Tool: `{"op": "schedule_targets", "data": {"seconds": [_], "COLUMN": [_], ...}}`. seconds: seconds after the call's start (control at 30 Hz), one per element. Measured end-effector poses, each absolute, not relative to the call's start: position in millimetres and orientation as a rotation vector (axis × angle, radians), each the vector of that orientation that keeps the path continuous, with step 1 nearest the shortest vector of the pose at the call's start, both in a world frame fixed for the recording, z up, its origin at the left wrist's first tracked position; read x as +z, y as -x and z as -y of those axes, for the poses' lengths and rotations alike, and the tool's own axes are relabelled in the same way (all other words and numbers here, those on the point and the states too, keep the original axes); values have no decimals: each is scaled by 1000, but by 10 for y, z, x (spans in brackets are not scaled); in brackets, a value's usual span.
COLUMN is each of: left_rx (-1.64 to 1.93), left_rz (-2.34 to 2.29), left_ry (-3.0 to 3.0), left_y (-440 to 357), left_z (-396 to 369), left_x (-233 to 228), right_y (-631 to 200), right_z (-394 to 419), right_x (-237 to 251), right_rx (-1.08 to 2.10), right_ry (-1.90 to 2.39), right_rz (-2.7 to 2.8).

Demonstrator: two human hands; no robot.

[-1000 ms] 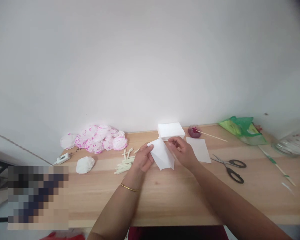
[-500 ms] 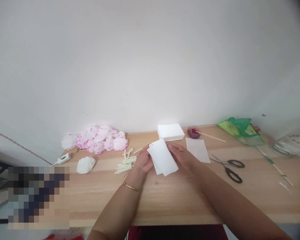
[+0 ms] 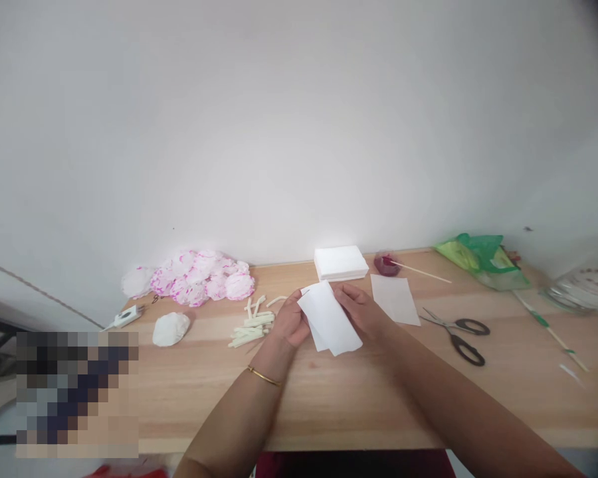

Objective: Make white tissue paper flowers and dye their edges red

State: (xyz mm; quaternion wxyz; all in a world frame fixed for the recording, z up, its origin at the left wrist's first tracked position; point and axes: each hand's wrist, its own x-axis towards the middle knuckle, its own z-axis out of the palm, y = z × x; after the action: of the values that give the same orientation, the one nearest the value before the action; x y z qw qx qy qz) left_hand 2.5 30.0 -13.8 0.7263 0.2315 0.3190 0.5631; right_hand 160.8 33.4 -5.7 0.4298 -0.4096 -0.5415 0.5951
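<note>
Holding white paper [image 3: 329, 318] over the bench [image 3: 299, 418], near mid-span: left hand [image 3: 290, 322] grips one edge, right hand [image 3: 363, 311] pinches the other. Step looks like lining up layers; next move probably calls for evening the offset lower edges. Paper stack [image 3: 341, 263] behind, loose sheet [image 3: 396, 302] and scissors [image 3: 447, 324] right, pale sticks [image 3: 253, 323] left. Nothing blocking.

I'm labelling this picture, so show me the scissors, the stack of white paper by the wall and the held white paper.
Scissors [image 3: 450, 325]: head view, where blades meet handles.
Stack of white paper [image 3: 341, 260]: head view, on its top face.
Held white paper [image 3: 330, 318]: head view, middle of its face.
</note>
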Motion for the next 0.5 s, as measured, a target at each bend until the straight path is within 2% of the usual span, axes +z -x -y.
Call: {"op": "schedule_targets", "data": {"seconds": [0.23, 0.5], "left_rx": [1263, 1377], "left_rz": [-712, -743], "left_ry": [-484, -484], "left_y": [-52, -47], "left_z": [-304, -289], "left_x": [-145, -126], "right_y": [-1635, -1660], "right_z": [-320, -385], "right_x": [-13, -12], "right_rx": [1479, 1052], "right_ry": [992, 1214], "right_rz": [1417, 1510]}}
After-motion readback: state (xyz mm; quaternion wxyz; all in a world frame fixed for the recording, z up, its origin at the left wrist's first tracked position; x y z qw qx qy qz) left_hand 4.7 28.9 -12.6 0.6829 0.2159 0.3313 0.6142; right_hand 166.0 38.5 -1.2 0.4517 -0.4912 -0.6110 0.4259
